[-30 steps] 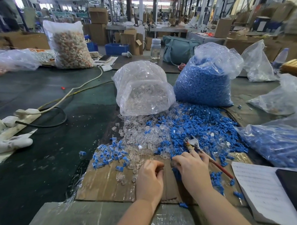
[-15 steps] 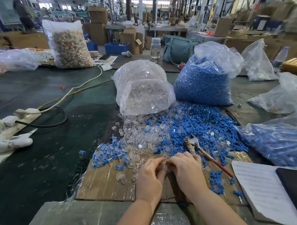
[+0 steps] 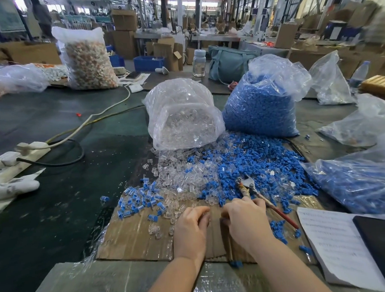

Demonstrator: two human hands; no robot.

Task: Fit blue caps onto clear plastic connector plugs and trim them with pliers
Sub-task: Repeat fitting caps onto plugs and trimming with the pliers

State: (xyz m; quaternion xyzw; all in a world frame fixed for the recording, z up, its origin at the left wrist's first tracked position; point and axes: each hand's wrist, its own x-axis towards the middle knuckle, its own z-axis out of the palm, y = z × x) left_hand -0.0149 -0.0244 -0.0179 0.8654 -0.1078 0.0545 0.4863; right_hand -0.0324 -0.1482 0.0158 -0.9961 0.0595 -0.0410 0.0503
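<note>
1. The pliers (image 3: 258,196) lie right of centre in the lower half of the frame, their long axis slanting from the metal nose at upper left to the red handles at lower right. The nose rests on the heap of blue caps (image 3: 249,163); the right hand (image 3: 245,220) lies across the handles.
2. A clear bag of clear plugs (image 3: 182,122) sits at centre, mouth toward the viewer, spilling loose clear plugs (image 3: 179,173) onto the bench (image 3: 57,196). Just right of it an upright bag of blue caps (image 3: 262,105) stands open at the top. A further bag of blue parts (image 3: 354,183) lies at the right edge.
3. Capped plugs (image 3: 138,199) lie scattered left of centre on the cardboard sheet (image 3: 133,236).
4. The left hand (image 3: 190,227) and right hand sit palm-down on the cardboard, knuckles up, fingertips curled toward each other. What each grip holds is hidden, so I cannot tell whether either is clamped on a part.
</note>
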